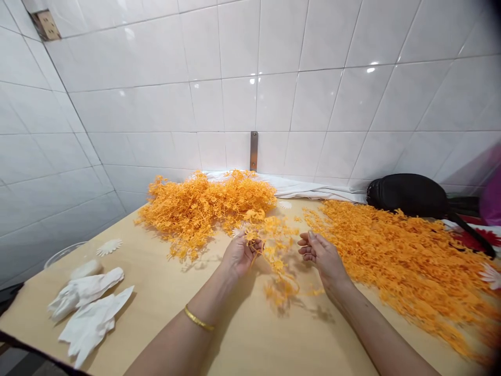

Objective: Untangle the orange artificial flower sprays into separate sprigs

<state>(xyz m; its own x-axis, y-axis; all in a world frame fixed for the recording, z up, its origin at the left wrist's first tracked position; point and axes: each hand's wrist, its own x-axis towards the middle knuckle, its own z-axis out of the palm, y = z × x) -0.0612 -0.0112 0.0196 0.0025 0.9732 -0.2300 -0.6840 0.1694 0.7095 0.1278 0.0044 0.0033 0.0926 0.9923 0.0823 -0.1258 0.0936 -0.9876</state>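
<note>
Over the desk (156, 282), the left hand (238, 256) pinches an orange artificial sprig (278, 265); the right hand (323, 256) curls half-open, seemingly empty; rough tugging could snap it.

Head view, one: is looking from the wearer's head; is facing forward and down across the counter (282, 344) to the wall (321, 31); is sitting close above, with left hand (240, 254) and right hand (321, 254) showing below mid-frame.

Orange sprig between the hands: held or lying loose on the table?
Held: the left hand grips the orange sprig by its stem, and the sprig's shadow falls on the tabletop.
</note>
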